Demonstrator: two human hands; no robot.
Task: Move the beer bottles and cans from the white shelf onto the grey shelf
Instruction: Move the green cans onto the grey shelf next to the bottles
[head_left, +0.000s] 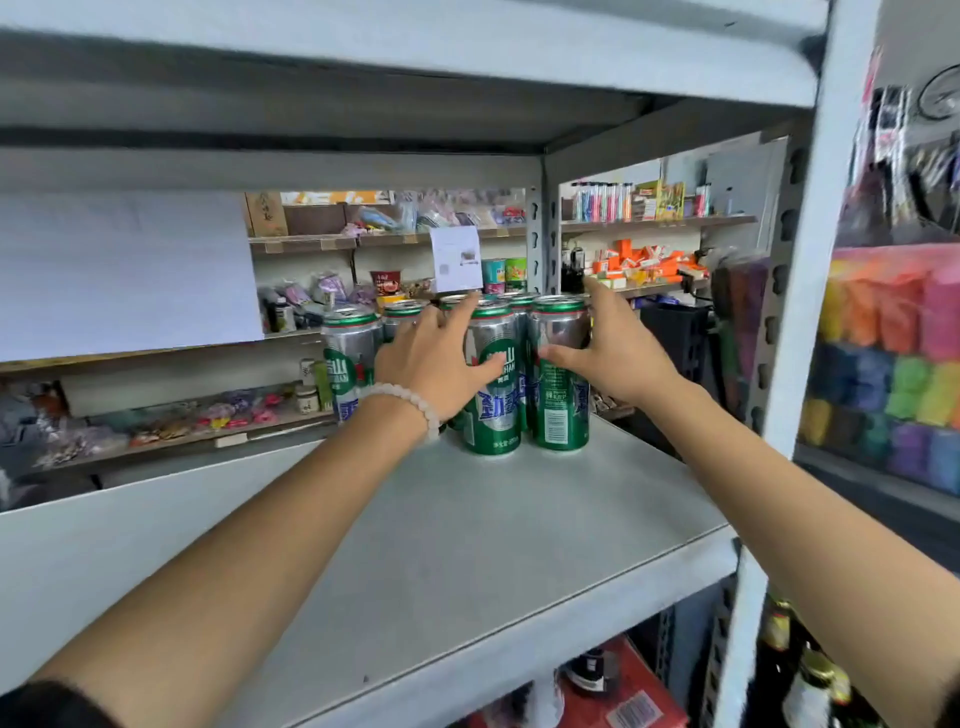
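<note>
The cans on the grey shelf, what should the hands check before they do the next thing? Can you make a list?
1. Cans standing upright: ok, the front cans and stand straight on the grey shelf.
2. Cans grouped close together: ok.
3. Left hand free to let go: ok, fingers lie straight against the cans.
4. Right hand free to let go: ok, fingers spread open at the right-hand can.
5. Room left in front of the cans: ok, bare shelf shows there.
6. How many cans sit behind: cannot tell, hands hide some.

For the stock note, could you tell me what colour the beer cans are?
Silver above and green below, clearest in the head view on the front cans.
</note>
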